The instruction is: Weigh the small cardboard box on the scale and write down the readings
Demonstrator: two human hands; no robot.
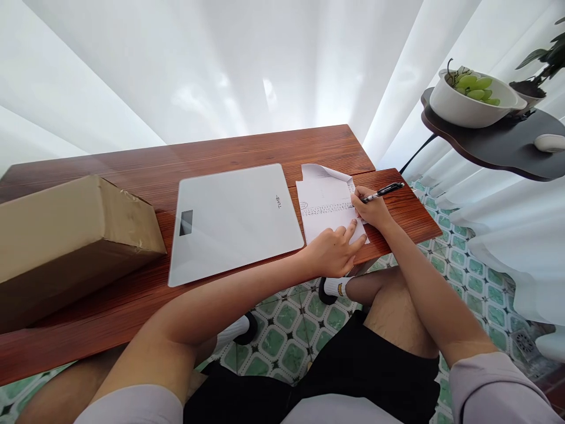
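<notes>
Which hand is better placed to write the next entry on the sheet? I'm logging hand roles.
Probably the right hand: it already grips the pen with the tip on the paper. The left hand lies flat, pinning the sheet's near edge.

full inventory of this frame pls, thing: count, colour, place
table: 1, reddish-brown wood, centre
scale: 1, white, flat on table middle
cardboard box: 1, brown, taped, table left
paper sheet: 1, white with printed rows, table right, top corner curled
pen: 1, black, over the paper
side shelf: 1, dark, upper right
bowl: 1, white, on shelf
grapes: one bunch, green, in bowl
plant: 1, dark green, shelf far right
curtains: white, behind
floor tiles: green and white, below
left hand: pressing on paper's lower edge
right hand: holding pen, tip at the paper
</notes>
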